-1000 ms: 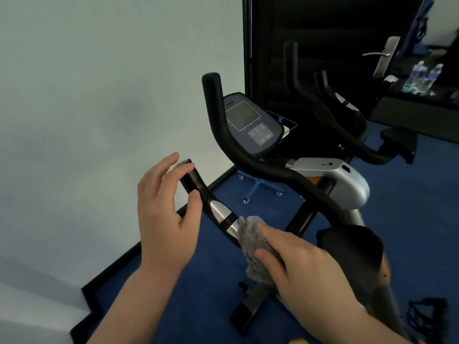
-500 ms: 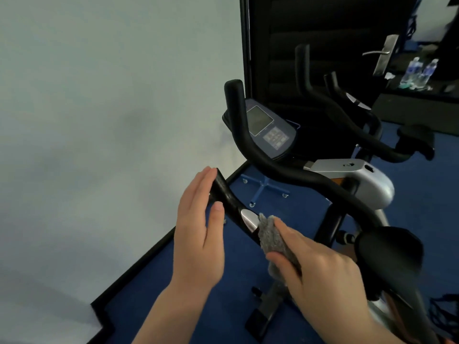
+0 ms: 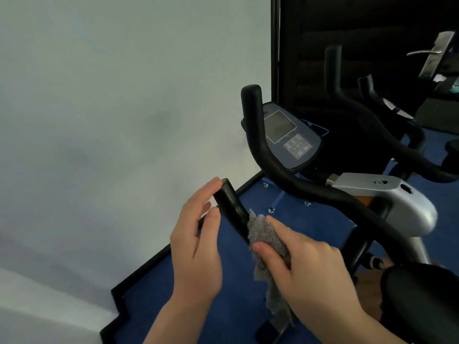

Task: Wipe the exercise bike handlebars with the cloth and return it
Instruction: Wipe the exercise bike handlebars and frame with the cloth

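Observation:
The exercise bike's near handlebar grip (image 3: 232, 207) is a short black bar angled up to the left. My right hand (image 3: 308, 266) holds a grey fluffy cloth (image 3: 267, 242) wrapped around that grip, just below its tip. My left hand (image 3: 198, 237) rests against the grip's end with fingers loosely curved, thumb and fingertips touching its tip. The far handlebar (image 3: 263, 145) is a long curved black bar rising upright behind. The blue console (image 3: 290, 137) sits between the bars.
A pale wall fills the left. Blue carpet (image 3: 159, 294) with a black skirting edge lies below. The bike's silver frame (image 3: 397, 199) and black saddle (image 3: 422, 301) are at right. A dark mirror or door (image 3: 347, 45) stands behind, showing a door handle (image 3: 432, 53).
My right hand has slid the cloth up the near grip, covering the silver sensor patch. My left hand stays at the grip's tip. The view has shifted slightly.

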{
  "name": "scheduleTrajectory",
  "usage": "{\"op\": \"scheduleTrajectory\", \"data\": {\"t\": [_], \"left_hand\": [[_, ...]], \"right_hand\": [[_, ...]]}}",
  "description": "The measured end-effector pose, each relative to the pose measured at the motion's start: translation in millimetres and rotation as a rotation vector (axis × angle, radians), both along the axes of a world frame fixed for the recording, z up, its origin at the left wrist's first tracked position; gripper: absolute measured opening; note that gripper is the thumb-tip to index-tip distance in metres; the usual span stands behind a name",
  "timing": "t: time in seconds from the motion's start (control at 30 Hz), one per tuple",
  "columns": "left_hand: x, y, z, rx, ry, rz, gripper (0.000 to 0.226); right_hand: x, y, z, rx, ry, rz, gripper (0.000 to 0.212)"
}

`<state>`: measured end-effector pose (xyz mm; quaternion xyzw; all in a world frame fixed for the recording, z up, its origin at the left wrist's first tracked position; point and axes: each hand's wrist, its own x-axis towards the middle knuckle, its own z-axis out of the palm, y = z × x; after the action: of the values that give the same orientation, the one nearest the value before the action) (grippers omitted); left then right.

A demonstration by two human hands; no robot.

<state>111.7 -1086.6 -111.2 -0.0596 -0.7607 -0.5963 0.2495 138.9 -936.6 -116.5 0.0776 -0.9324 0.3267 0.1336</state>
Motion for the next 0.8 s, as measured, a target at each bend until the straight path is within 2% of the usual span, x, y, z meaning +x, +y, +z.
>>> {"op": "scheduleTrajectory", "data": {"t": [0.1,0.23,0.37,0.43,0.6,0.7,0.8], "left_hand": [[1.1,-1.0,3.5,0.031,-0.013,-0.014,0.038],[0.3,-0.7,5.4,0.048,-0.004,-0.024,0.036],[-0.7,-8.4,3.6,0.102,-0.004,-0.038,0.035],[-2.4,-14.4,3.8,0.102,-0.009,-0.057,0.033],[-8.1,-27.0,4.0,0.122,-0.019,-0.08,0.026],[-7.2,-29.7,3.3,0.122,-0.01,-0.08,0.025],[-6.4,-28.1,1.3,0.138,-0.007,-0.069,0.026]], "right_hand": [[-20.0,-16.0,9.8,0.046,0.004,-0.013,0.04],[-33.0,-28.6,15.8,-0.066,-0.044,0.037,0.029],[-13.7,-17.9,4.4,-0.168,-0.04,-0.013,0.041],[-16.4,-21.8,4.1,-0.193,-0.038,-0.042,0.038],[-44.1,-38.4,7.8,-0.5,-0.086,-0.014,0.022],[-50.7,-38.5,12.2,-0.635,-0.064,0.084,0.035],[-63.7,-36.3,29.8,-0.525,0.034,0.222,0.039]]}}
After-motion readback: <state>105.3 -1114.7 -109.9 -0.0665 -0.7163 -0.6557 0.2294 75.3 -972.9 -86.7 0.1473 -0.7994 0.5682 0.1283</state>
